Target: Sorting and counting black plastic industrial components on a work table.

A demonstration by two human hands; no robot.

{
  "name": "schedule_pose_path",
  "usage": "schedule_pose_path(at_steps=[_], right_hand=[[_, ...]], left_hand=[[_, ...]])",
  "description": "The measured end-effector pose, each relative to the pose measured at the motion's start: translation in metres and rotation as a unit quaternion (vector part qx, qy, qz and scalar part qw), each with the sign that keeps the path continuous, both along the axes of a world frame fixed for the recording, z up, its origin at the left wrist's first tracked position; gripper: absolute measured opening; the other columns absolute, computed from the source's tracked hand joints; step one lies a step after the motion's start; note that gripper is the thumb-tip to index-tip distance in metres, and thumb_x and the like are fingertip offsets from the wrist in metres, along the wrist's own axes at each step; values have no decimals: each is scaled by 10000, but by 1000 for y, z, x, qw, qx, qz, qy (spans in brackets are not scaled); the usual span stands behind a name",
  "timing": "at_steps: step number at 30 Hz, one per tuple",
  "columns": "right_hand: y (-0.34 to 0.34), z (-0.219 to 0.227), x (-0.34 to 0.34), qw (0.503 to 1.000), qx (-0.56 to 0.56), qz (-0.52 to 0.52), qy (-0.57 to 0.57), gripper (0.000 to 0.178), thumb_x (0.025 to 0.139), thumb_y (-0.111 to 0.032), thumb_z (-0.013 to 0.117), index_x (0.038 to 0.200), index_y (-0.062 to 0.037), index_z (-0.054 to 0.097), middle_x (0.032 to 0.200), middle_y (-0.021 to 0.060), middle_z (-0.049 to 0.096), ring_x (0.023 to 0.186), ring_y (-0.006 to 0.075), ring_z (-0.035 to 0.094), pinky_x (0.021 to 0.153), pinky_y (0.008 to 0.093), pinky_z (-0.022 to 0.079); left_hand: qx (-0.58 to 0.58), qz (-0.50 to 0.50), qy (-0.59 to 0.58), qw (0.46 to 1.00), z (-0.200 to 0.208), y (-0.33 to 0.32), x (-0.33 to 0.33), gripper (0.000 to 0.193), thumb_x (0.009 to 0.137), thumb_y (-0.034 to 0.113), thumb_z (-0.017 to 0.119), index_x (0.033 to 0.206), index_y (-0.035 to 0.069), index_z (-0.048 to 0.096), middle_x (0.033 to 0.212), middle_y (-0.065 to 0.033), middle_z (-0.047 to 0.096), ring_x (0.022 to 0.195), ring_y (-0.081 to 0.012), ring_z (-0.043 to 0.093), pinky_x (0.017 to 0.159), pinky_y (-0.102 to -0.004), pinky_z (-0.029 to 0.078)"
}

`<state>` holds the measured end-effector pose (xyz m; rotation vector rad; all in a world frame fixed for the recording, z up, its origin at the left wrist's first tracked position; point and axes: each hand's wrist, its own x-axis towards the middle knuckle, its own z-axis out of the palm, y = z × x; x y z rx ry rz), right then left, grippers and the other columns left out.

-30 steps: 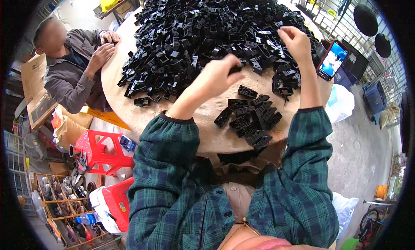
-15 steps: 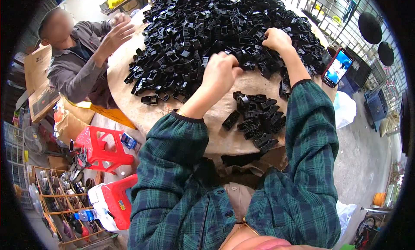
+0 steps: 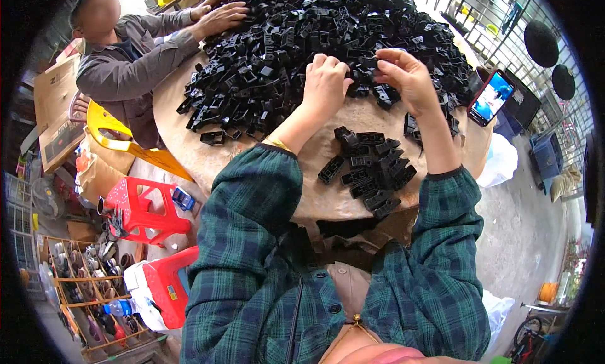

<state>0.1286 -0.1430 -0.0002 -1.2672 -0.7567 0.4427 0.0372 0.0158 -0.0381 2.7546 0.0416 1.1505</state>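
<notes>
A big heap of black plastic parts (image 3: pixel 271 68) covers the far side of the round table (image 3: pixel 189 140). My left hand (image 3: pixel 326 87) hovers at the heap's near edge, back turned up and fingers curled; what they close on is hidden. Close on its right, my right hand (image 3: pixel 406 80) has its thumb and fingers bent around a small black plastic part, which blends into the dark heap behind. Between my forearms, nearer to me, lies a smaller group of similar black parts (image 3: pixel 368 169).
A phone (image 3: pixel 491 98) with a lit screen stands at the table's right edge. Across to the left, another person's hands (image 3: pixel 220 17) touch the heap. A red stool (image 3: pixel 148 206), a yellow chair (image 3: pixel 107 125) and a shoe rack (image 3: pixel 88 288) stand left of the table.
My right hand has drawn back from the heap toward my left hand, which has shifted slightly forward and right. The other person's hands have moved onto the heap.
</notes>
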Motion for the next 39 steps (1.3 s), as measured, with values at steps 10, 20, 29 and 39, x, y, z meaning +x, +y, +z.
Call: schedule_pose_path(at_steps=[10, 20, 29, 39], right_hand=[[18, -14, -15, 995, 34, -62, -72, 281, 842, -55, 591, 1110, 22, 555, 1013, 77, 604, 859, 109, 585, 750, 235, 507], [12, -2, -35, 988, 76, -118, -58, 293, 831, -57, 602, 1106, 30, 550, 941, 77, 627, 797, 115, 604, 742, 236, 507], [30, -13, -32, 925, 67, -198, -317, 239, 789, -36, 629, 1029, -38, 619, 950, 55, 596, 793, 95, 578, 646, 214, 498], [8, -9, 4, 972, 52, -206, -104, 242, 822, -100, 622, 1043, -3, 611, 799, 35, 632, 659, 62, 572, 605, 185, 476]], left_hand=[[-282, -143, -27, 948, 25, -9, -16, 203, 715, 65, 691, 860, -21, 579, 937, -145, 580, 813, -251, 602, 708, -307, 493], [-597, -298, 15, 745, 34, -21, -32, 165, 866, 53, 548, 1003, -37, 557, 922, -70, 617, 828, -111, 597, 744, -222, 492], [-457, -150, 58, 875, 12, -24, -19, 239, 767, -5, 509, 994, -15, 583, 934, -156, 616, 883, -226, 584, 800, -290, 457], [-132, -184, 191, 955, 21, -5, -41, 357, 713, 79, 667, 1066, 91, 617, 1055, -68, 578, 915, -208, 506, 818, -306, 444]])
